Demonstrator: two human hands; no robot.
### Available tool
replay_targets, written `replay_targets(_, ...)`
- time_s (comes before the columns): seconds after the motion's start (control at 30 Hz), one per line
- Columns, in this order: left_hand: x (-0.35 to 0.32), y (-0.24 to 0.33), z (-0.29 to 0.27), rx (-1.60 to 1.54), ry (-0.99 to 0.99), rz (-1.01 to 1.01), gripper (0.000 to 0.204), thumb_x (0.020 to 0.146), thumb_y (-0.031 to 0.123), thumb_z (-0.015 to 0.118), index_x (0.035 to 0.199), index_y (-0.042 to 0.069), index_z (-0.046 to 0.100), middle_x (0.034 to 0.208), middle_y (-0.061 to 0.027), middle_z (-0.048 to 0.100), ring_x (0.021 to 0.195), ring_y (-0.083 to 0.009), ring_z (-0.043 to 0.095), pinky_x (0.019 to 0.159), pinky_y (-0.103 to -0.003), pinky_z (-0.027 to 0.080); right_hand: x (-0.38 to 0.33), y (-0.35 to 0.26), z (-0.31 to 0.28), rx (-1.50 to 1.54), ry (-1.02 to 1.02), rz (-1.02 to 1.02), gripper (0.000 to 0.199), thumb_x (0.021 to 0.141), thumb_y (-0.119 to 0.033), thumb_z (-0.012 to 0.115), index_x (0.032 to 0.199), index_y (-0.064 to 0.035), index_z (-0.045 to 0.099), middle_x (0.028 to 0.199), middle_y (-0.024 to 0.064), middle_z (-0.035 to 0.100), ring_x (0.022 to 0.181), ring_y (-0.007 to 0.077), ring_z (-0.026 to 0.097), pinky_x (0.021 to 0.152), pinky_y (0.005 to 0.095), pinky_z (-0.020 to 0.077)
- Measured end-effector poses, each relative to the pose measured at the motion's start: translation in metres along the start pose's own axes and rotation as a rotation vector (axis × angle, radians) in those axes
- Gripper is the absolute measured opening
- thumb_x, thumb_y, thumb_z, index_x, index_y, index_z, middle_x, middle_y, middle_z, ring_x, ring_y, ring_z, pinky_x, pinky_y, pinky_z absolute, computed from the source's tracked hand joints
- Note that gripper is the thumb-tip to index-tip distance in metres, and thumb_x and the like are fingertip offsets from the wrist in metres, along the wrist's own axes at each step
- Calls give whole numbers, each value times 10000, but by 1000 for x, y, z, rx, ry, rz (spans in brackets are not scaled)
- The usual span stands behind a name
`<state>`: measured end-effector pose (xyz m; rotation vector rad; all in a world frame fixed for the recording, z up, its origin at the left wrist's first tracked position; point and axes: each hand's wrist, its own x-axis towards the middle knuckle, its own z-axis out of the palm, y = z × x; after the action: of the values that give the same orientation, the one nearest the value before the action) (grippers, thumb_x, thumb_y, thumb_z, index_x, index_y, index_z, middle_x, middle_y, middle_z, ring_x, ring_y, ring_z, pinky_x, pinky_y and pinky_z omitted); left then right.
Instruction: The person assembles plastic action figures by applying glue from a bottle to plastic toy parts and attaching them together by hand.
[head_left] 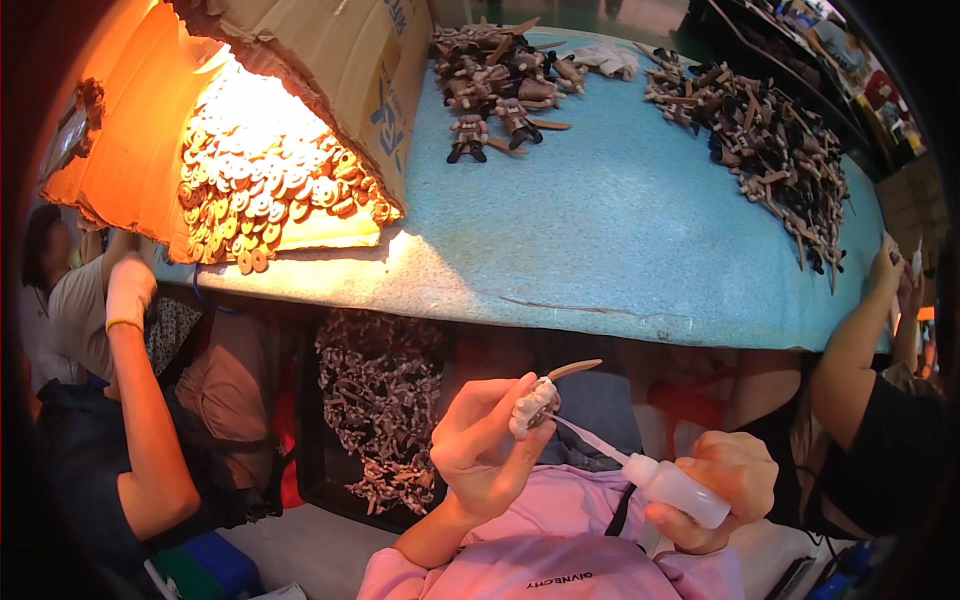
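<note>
Above my lap, my left hand (pixel 488 446) pinches a small whitish figurine part (pixel 533 406) between thumb and fingers. A tan, curved, blade-like piece (pixel 577 368) sticks out from the part's upper right. My right hand (pixel 722 488) is closed round a white squeeze bottle (pixel 675 490), tilted with its long thin nozzle (pixel 590 438) up and to the left. The nozzle's tip is at the lower right side of the figurine part; whether it touches I cannot tell.
A blue-topped table (pixel 580 240) bears a pile of figurines (pixel 515 80) and another pile (pixel 780 150). A lit, torn cardboard box (pixel 350 80) holds many small ring-like pieces (pixel 250 190). A dark tray (pixel 320 480) of small parts is left of me. Co-workers' arms (pixel 150 430) flank both sides.
</note>
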<state>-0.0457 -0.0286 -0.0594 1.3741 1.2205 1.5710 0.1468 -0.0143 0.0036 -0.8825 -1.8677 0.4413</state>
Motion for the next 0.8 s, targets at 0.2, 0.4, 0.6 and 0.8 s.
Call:
replay_targets(0.2,0,1,2,3,7,-4,244,760,-26,619,986,-111,585,986,-180,529,773,-218,604,660,-289,528,-6,5,3,35,20,-59,401,626,-368,739,674,-25,537,461,15,426,327,154,369,317,251,275)
replay_targets(0.4,-1,1,-1,30,15,-14,242,743,-47,611,976,-109,590,983,-176,530,771,-218,604,666,-293,518,-11,-3,-1,-167,-57,54,446,633,-414,744,710,-33,525,612,42,479,507,185,460,435,275,367)
replay_targets(0.6,1,2,2,0,8,-21,248,730,-62,604,974,-104,593,984,-172,531,775,-220,605,674,-296,511,-22,3,-7,5,2,159,551,647,-493,727,800,-23,484,661,48,476,552,166,442,475,274,377)
replay_targets(0.8,2,4,-1,-125,34,-76,246,735,-85,602,981,-95,602,960,-153,556,790,-203,602,667,-277,520,9,16,0,787,318,645,417,778,-355,652,884,-3,457,718,69,485,578,120,449,515,262,392)
